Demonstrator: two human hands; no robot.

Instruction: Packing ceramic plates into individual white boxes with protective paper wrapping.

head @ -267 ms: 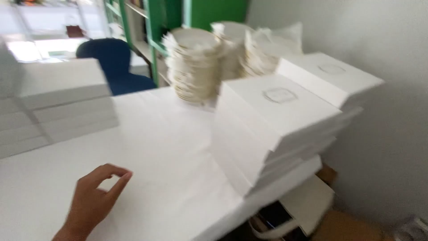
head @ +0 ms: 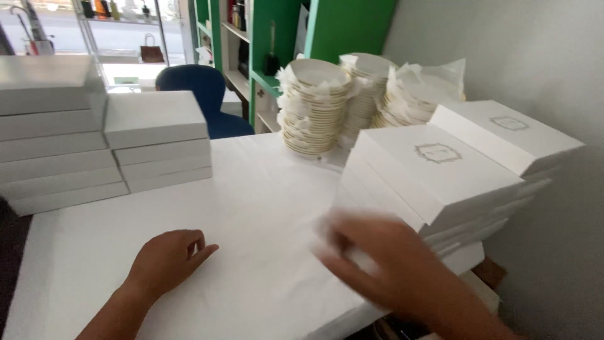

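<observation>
The sheet of white paper [head: 251, 208] lay spread flat over the table [head: 38, 252], smooth and matte with a few soft creases, and both hands were on or just above it. The left hand [head: 167, 255] rested palm down on the sheet, fingers loosely curled under and drawn together, forearm running back toward the lower left edge. The right hand [head: 384, 264] reached in from the lower right, blurred by motion, fingers spread and pointing toward the left over the sheet's near right part; whether it touched the paper could not be told.

0.3 s earlier only the left hand was in view, raised slightly with thumb and forefinger nearly pinched; it had since flattened onto the sheet, and the right hand had come into the picture.

Just beyond the right hand stood a stack of flat white boxes [head: 434, 170], square with crisp edges and a faint oval emblem on the top lid, and a 2nd such stack [head: 503, 135] behind it against the wall. Farther beyond, 3 piles of cream plates [head: 314, 107] rose, interleaved with thin tissue. Well beyond the left hand sat plain grey-white boxes [head: 157, 138] in 2 stacks. Behind them were a blue chair [head: 201, 88] and green shelving [head: 264, 38].
</observation>
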